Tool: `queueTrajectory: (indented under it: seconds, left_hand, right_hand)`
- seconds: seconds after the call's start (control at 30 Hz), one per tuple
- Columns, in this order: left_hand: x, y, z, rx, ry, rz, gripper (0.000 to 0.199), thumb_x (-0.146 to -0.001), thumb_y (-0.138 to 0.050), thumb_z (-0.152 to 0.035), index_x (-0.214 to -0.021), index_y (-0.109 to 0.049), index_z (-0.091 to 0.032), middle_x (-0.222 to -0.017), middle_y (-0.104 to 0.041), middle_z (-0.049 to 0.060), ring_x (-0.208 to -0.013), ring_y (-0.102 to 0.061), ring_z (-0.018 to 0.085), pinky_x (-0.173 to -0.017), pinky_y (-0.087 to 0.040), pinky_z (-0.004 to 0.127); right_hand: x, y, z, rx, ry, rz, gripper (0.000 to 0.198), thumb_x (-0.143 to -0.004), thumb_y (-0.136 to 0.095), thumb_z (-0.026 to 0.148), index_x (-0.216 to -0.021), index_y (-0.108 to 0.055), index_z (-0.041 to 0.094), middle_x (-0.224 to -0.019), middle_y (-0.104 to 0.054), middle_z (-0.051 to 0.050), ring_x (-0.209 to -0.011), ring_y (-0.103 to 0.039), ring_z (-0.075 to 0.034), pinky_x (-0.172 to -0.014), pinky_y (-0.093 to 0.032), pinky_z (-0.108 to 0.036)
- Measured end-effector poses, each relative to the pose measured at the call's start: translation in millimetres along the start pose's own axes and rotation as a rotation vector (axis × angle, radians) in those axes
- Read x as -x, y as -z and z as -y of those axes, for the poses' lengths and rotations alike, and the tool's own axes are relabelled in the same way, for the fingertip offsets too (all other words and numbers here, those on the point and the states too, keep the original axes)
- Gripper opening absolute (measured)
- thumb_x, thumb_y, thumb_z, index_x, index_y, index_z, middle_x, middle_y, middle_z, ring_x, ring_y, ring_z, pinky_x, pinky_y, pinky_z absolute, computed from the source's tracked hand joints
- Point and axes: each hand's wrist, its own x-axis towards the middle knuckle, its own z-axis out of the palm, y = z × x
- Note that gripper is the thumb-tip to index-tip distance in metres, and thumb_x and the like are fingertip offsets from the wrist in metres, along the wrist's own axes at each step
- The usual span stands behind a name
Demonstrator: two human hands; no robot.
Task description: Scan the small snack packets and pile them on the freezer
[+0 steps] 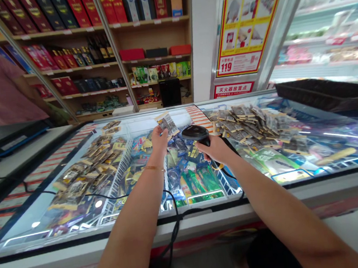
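Observation:
My left hand (pixel 160 137) is closed on the lower left edge of a small flat snack packet (pixel 167 124), held up over the glass top of a chest freezer. In my right hand (pixel 215 148) is the handle of a black barcode scanner (pixel 195 134), its head turned toward the packet. Packet and scanner are a short way apart. A heap of similar packets (pixel 254 121) lies on the glass to the right, and another spread of packets (pixel 86 169) covers the left side. Under the glass show wire baskets with colourful packages (pixel 199 181).
A black cable (pixel 176 228) hangs over the freezer's front edge (pixel 207 216). At the back right sits a dark tray (pixel 328 95). On the left, another person (pixel 1 88) stands by a counter. Shelves with boxes (pixel 95 66) line the back; a refrigerated shelf (pixel 325 37) stands right.

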Motion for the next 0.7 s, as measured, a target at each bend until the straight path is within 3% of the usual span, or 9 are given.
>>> queueTrajectory:
  seconds: [0.2,0.37,0.5,0.7]
  left_hand:
    - [10.1,-3.5,-9.2,0.026,0.193,-0.054,0.023,-0.071,-0.070,-0.022,-0.094,-0.065,-0.021,-0.083,-0.068,0.001,-0.081,-0.066,0.017,-0.074,-0.055,0.031]
    - [14.7,-26.4,-21.2,0.121,0.360,-0.030,0.024,-0.070,-0.078,-0.021,-0.087,-0.061,-0.019,-0.076,-0.066,0.001,-0.070,-0.065,0.013,-0.070,-0.056,0.030]
    - [8.6,-75.1,-36.7,0.133,0.385,-0.009,0.036,-0.073,-0.080,-0.017,-0.102,-0.059,-0.020,-0.078,-0.067,0.001,-0.074,-0.069,0.015,-0.074,-0.058,0.033]
    - [1.6,-188.2,-57.9,0.022,0.264,0.211,0.049,-0.071,-0.086,-0.019,-0.109,-0.055,-0.021,-0.087,-0.068,0.004,-0.080,-0.072,0.019,-0.078,-0.059,0.038]
  right_hand:
    - [-6.0,9.8,-3.1,-0.131,-0.015,-0.042,0.019,-0.088,-0.067,0.033,-0.083,-0.056,0.018,-0.055,-0.061,0.002,-0.038,-0.056,-0.012,-0.040,-0.043,-0.021]
    - [-7.0,52.3,-0.3,-0.292,-0.052,-0.142,0.023,-0.083,-0.071,0.035,-0.077,-0.056,0.019,-0.056,-0.062,0.001,-0.035,-0.052,-0.011,-0.036,-0.042,-0.022]
    - [3.6,112.4,-9.8,-0.343,-0.157,-0.264,0.026,-0.084,-0.071,0.036,-0.074,-0.056,0.019,-0.050,-0.060,0.000,-0.036,-0.053,-0.012,-0.037,-0.045,-0.023]
    - [26.3,199.3,-39.8,-0.280,-0.223,-0.496,0.023,-0.081,-0.075,0.029,-0.074,-0.057,0.017,-0.056,-0.064,-0.002,-0.036,-0.055,-0.012,-0.036,-0.044,-0.023]
